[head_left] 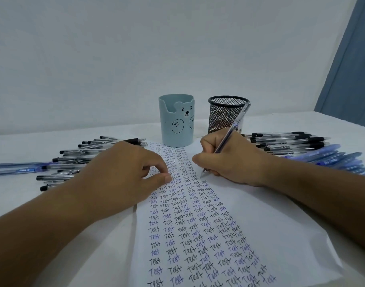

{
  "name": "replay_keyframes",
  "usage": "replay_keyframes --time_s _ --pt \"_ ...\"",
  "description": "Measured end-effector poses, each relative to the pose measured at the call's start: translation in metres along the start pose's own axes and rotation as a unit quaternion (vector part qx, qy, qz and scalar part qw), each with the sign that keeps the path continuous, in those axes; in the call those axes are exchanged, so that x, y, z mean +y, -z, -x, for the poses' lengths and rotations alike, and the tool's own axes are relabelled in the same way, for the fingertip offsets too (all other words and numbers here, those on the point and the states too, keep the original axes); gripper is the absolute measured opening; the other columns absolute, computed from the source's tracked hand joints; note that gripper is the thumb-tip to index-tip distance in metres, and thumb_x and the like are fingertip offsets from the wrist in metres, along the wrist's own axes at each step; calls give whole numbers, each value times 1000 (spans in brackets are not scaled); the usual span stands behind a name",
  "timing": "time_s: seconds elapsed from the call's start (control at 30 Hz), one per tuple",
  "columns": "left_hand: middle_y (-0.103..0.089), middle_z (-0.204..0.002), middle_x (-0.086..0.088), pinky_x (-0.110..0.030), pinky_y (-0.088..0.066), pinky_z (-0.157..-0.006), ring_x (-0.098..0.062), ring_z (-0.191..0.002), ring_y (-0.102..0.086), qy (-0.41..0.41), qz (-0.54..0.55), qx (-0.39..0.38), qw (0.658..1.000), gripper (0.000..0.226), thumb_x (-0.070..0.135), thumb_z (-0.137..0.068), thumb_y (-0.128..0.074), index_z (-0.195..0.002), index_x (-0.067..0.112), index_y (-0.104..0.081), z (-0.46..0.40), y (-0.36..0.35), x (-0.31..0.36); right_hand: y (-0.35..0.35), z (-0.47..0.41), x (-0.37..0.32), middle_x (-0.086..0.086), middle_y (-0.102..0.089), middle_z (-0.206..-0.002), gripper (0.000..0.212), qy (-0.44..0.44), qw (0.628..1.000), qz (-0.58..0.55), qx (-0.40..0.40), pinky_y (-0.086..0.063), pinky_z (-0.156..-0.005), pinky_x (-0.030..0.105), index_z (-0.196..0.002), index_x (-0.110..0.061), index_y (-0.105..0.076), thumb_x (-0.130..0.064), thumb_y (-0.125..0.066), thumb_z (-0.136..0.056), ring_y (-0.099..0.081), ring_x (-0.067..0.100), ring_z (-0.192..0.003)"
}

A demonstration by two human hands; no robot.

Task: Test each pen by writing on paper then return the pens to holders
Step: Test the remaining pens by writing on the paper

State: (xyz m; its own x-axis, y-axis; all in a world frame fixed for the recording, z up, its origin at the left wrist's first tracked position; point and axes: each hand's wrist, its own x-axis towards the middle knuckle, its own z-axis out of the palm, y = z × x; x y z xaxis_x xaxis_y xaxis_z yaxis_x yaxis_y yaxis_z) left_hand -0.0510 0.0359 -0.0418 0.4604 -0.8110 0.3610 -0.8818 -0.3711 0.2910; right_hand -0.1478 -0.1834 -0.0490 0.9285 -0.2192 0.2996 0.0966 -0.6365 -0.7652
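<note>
Presently: right hand (229,160), fingers curled round one clear pen (232,131), tip on the paper (270,224) at frame centre. Left hand (123,168), fingers loosely bent, fingertips pressing the paper. Two holders upper centre: blue bear cup (176,121), black mesh cup (225,114). Pen heaps left (74,160) and right (297,146) on the counter (22,193), too many to count.

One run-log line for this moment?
step: testing pen | right hand: holds pen, tip on paper | left hand: fingers steady paper | both holders: no pens visible | loose pens: both sides
</note>
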Motion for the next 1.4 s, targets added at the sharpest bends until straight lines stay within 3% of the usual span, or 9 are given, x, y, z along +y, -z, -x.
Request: replay_keyframes --time_s 0.23,0.4,0.53,0.97,1.4 --pt "-48 -53 14 -23 -33 -53 -8 -53 -47 17 10 -9 1000 18 55 -87 -64 -87 39 -74 0 0 1 1 -1 2 5 -51 -49 41 -2 1000 -7 -8 -43 -58 34 -52 -14 -43 -6 -69 -83 -45 16 -48" --pt "-48 -52 14 -23 -32 -53 -8 -54 -47 20 14 -8 1000 17 54 -86 -65 -86 39 -74 0 -1 1 1 1 0 4 -54 -49 40 3 1000 -6 -12 -43 -55 30 -54 -12 -46 -11 -71 -85 -47 13 -47" --pt "-48 -52 16 -21 -30 -52 -7 -53 -46 21 17 -9 1000 17 53 -87 -65 -86 38 -74 0 -1 1 0 -1 1 9 -41 -53 42 4 1000 7 -4 -34 -56 34 -54 -14 -40 -8 -68 -83 -37 18 -53" --pt "-48 -49 17 -19 -30 -49 -6 -49 -46 25 19 -12 999 19 56 -87 -63 -85 39 -73 1 -1 2 2 0 -2 6 -34 -56 47 9 1000 21 -11 -27 -55 31 -52 -18 -33 -5 -65 -83 -28 16 -53" --pt "-49 -51 19 -20 -26 -50 -4 -50 -47 33 10 -13 999 21 57 -87 -62 -84 38 -72 1 0 5 2 1 -2 3 -32 -54 44 9 999 37 -2 -31 -56 30 -53 -17 -33 -4 -63 -82 -31 16 -53"
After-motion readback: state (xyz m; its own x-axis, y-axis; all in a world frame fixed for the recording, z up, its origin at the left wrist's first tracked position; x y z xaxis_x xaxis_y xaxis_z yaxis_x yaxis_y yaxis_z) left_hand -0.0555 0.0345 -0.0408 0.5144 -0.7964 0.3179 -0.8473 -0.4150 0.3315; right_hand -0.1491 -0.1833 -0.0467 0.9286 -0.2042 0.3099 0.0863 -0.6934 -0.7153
